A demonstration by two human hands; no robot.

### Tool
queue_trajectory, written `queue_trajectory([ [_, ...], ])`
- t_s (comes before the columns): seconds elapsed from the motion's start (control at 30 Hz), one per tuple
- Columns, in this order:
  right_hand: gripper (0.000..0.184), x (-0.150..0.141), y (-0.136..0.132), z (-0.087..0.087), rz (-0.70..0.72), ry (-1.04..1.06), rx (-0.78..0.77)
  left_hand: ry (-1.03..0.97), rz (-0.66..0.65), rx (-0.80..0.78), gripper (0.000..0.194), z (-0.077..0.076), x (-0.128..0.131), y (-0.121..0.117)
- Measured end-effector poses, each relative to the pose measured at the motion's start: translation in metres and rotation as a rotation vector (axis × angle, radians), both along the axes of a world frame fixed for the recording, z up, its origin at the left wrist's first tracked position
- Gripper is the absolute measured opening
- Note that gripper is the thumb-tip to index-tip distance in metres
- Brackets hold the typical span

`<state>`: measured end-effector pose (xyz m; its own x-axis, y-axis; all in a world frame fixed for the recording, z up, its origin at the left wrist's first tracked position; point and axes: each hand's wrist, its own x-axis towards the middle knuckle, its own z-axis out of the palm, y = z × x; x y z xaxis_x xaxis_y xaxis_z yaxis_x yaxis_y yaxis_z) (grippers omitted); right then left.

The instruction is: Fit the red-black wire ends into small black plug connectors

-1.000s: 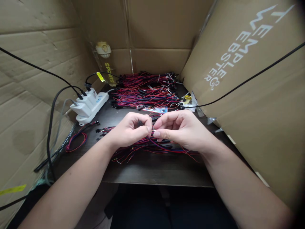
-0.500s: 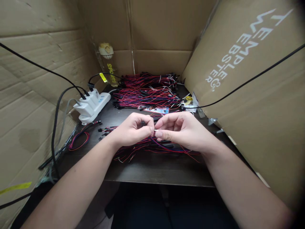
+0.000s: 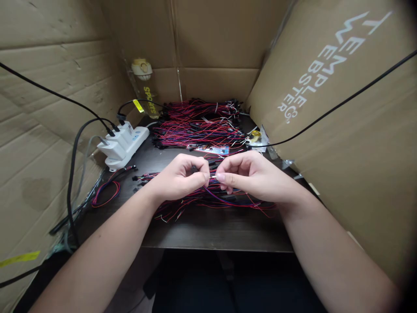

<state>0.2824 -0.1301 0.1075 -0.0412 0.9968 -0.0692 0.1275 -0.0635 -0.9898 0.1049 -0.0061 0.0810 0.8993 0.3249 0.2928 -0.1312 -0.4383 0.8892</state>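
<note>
My left hand (image 3: 184,176) is closed in a pinch, with a black connector-like piece (image 3: 194,168) showing inside the curl of its fingers. Below it run red and blue wires (image 3: 219,199), apparently from the same wire harness. Thumb and forefinger of my right hand (image 3: 249,176) are pinched on a short pale wire end (image 3: 213,176) that spans the small gap between the hands. Its other fingers curl loosely. Exactly how the wire sits in each pinch is hidden by the fingertips. Beneath both hands lies a loose pile of wire harnesses (image 3: 192,201).
Bundled red and black harnesses (image 3: 198,132) are stacked at the back of the dark table (image 3: 215,234). To the left are a white power strip (image 3: 130,145), a bottle (image 3: 145,93) and a coiled harness (image 3: 107,194). Cardboard walls (image 3: 342,152) enclose three sides; a black cable (image 3: 339,106) crosses the right.
My right hand has drawn slightly to the right, so more of the pale wire end shows between the hands. The whole view has shifted a little.
</note>
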Motion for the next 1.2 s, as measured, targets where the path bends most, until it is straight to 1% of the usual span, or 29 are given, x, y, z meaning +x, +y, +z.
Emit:
queue_trajectory([
  [0.33,0.029,-0.0042,0.0001,-0.0038,-0.013,0.007,0.043,0.035,0.023,0.02,0.018,0.0006,0.0,-0.0007],
  [0.47,0.026,-0.0047,0.0002,-0.0041,-0.03,0.007,0.047,0.035,0.029,0.036,0.017,0.001,0.0003,-0.0003],
  [0.6,0.024,-0.0045,-0.0008,-0.0039,-0.086,-0.042,0.027,0.002,0.027,0.029,0.021,-0.0003,0.0021,0.0024],
  [0.8,0.024,-0.0058,-0.0031,-0.0028,-0.073,-0.016,0.012,-0.012,0.05,0.003,0.016,-0.0026,0.0003,0.0059],
  [1.03,0.025,-0.0045,-0.0028,-0.0034,-0.06,-0.002,0.007,-0.07,-0.01,0.037,0.015,0.0001,-0.0006,0.0053],
  [1.1,0.025,-0.0042,-0.0024,-0.0036,-0.067,-0.009,0.017,-0.061,0.005,0.036,0.016,0.0011,0.0003,0.0039],
  [1.2,0.025,-0.0042,-0.0021,-0.0044,-0.077,-0.004,0.044,-0.043,0.045,-0.012,0.018,0.0016,0.0012,0.0021],
])
